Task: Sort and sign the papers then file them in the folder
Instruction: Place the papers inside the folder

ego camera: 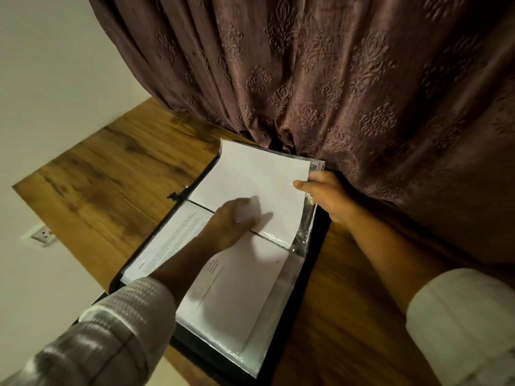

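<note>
Blank sheet (250, 179) held over an open folder (319, 238) on a wooden table (111, 176).
The sheet is tilted up over the folder's far half, with a clear sleeve (302, 235) behind it. The right hand (326, 196) pinches its right edge, thumb on top and fingers behind. The left hand (228, 224) has its fingers stretched against the sheet's lower part; blur hides whether they slip beneath. A printed page (172, 243) lies in the near half. A curtain (334, 79) hangs behind.

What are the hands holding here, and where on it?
The right hand pinches the blank sheet at its right edge, thumb on top. The left hand lies at its lower part; its grip cannot be told.
</note>
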